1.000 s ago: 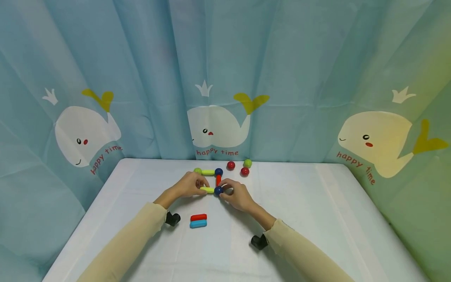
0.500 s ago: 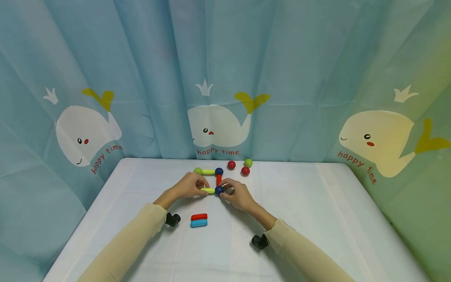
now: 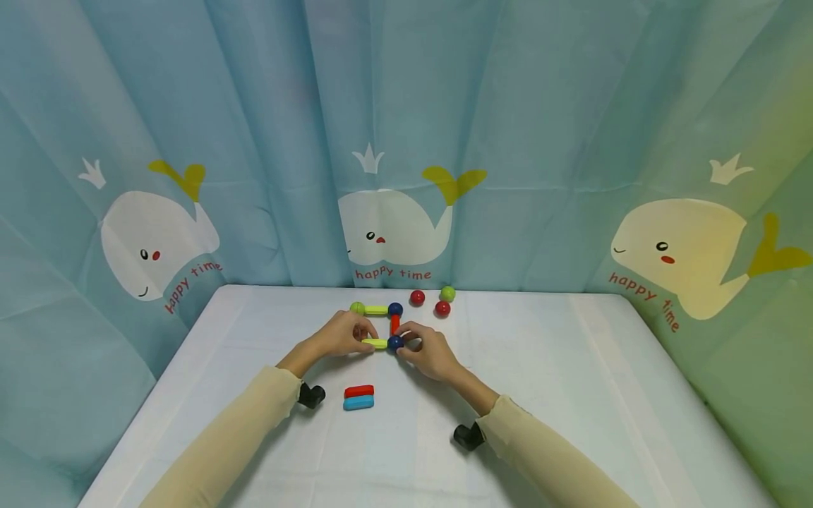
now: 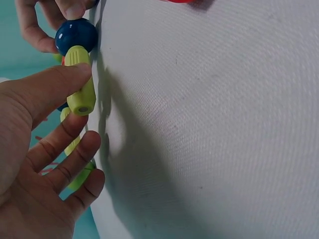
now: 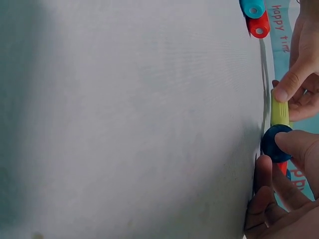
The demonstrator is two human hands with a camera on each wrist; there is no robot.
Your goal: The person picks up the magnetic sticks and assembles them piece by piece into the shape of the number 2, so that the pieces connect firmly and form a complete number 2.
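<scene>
1. We are seeing a person's left hand (image 3: 343,333) pinching the near yellow-green rod (image 3: 376,343) between thumb and forefinger; in the left wrist view, its other fingers are spreading loosely.
2. We are seeing the right hand (image 3: 430,351) gripping the near blue ball (image 3: 395,343) with its thumb and fingers; the hands are facing each other, slightly apart.
3. We are finding the held pieces past the middle of a white table (image 3: 559,381); the rod is touching the ball at nine o'clock.
4. From that ball, we are following a red rod (image 3: 395,324) toward twelve o'clock, where it is meeting the far blue ball (image 3: 396,309).
5. At that ball's nine o'clock, we are noticing the far yellow-green rod (image 3: 376,310), ending at a green ball (image 3: 358,308).
6. Between two and three o'clock of the far blue ball, we are spotting two red balls (image 3: 442,308) and a loose green ball (image 3: 447,293).
7. Toward seven o'clock of the gripped ball, we are seeing a loose red rod (image 3: 359,390) lying alongside a light-blue rod (image 3: 358,403).
</scene>
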